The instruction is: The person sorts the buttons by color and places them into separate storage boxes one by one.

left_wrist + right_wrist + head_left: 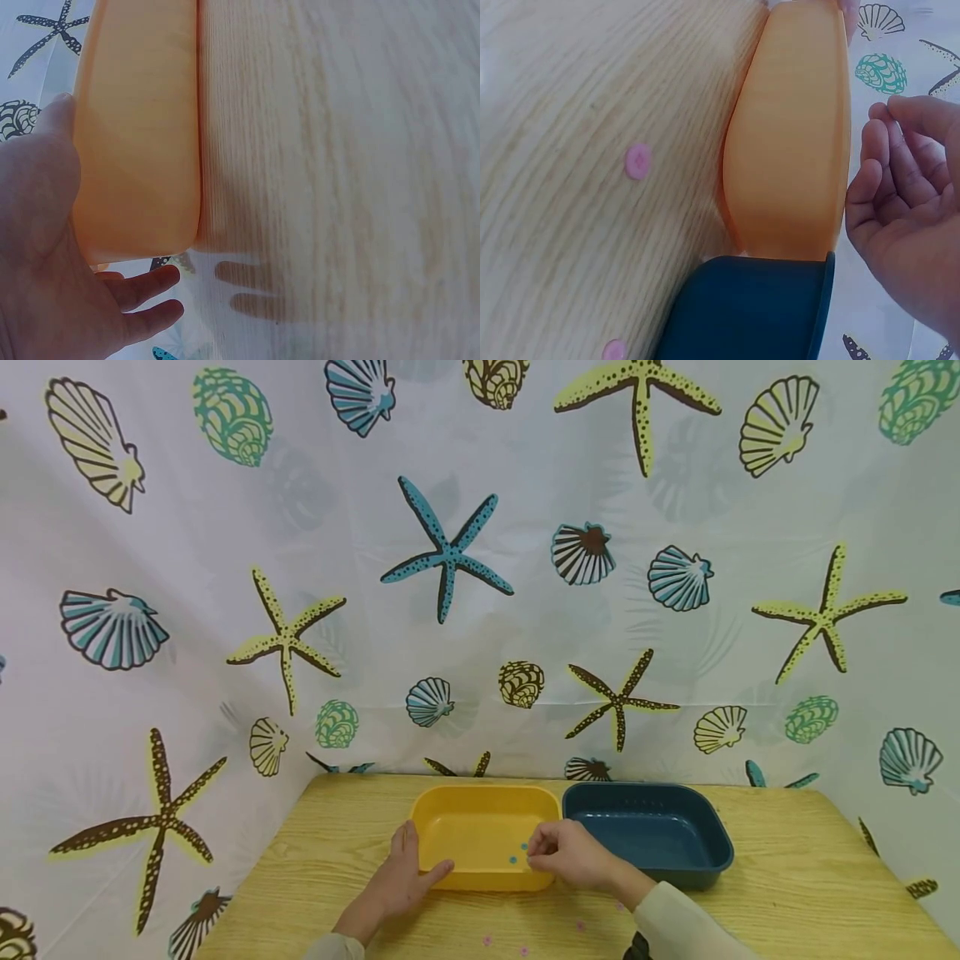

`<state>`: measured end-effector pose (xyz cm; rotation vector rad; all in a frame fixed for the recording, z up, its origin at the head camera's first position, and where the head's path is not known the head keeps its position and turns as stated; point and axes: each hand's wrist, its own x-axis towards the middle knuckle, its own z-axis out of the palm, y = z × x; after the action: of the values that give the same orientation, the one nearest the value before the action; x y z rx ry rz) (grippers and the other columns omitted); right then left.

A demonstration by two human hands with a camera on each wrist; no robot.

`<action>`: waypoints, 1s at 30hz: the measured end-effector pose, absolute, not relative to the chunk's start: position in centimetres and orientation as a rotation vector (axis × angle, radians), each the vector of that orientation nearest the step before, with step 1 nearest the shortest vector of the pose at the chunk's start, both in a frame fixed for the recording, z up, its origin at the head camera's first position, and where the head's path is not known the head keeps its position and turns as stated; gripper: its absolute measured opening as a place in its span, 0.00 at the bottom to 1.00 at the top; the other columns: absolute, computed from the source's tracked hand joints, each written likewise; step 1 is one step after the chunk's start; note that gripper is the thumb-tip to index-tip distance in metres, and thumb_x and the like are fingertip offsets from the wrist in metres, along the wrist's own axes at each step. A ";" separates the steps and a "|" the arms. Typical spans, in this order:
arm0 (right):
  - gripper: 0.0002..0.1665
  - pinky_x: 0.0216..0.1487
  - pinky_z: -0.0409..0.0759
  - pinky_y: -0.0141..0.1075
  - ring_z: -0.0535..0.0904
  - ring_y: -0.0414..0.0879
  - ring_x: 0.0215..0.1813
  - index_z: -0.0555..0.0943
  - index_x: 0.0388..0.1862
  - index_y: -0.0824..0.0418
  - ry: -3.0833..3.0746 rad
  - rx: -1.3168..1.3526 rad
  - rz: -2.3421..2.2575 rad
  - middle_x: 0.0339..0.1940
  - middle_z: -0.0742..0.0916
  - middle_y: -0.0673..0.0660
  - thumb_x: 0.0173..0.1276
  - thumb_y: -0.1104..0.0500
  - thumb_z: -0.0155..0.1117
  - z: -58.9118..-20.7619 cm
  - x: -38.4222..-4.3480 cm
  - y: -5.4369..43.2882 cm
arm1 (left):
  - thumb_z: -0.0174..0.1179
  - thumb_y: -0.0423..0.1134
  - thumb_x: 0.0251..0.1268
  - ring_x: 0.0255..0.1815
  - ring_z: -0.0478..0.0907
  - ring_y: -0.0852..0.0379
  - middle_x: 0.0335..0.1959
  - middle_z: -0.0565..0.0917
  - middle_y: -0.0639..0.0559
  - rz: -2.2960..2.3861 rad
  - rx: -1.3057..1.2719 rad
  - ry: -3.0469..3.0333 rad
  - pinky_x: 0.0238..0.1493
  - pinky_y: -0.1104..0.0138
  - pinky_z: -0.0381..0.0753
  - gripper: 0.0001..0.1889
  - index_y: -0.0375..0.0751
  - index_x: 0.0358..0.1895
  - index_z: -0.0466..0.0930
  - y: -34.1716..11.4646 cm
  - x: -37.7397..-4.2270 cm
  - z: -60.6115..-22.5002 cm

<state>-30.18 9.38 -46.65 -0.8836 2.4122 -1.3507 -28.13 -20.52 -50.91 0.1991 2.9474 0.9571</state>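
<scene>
A yellow plastic tub (480,880) sits on the wooden table. My left hand (402,877) rests on its front left corner, the thumb along the front rim and the fingers fairly straight beside the left end. Over the tub's right front part, my right hand (573,853) has thumb and index fingertips pinched together, with a small pale-blue spot, seemingly a button, at the tips. In the right wrist view, the fingers hide what lies between them. Near those fingertips, a small blue button (513,860) and another blue button (524,846) lie inside the tub.
A dark blue tub (705,878) stands against the yellow tub's right end. Several pink buttons lie on the table in front, among them one pink button (637,161). A white curtain (517,610) printed with shells and starfish hangs behind and at both sides.
</scene>
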 end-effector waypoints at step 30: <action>0.07 0.33 0.74 0.37 0.79 0.52 0.35 0.81 0.40 0.65 2.449 -0.808 -1.358 0.30 0.83 0.54 0.67 0.61 0.63 -46.5 -32.5 7.3 | 0.50 0.65 0.64 0.57 0.70 0.31 0.71 0.42 0.24 0.940 0.219 2.957 0.54 0.47 0.71 0.55 0.20 0.71 0.34 -20.6 -28.2 -51.0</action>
<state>-32.47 7.31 -46.47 -0.8075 2.4492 -1.3577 -28.20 -20.62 -51.01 0.2188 2.9569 0.9403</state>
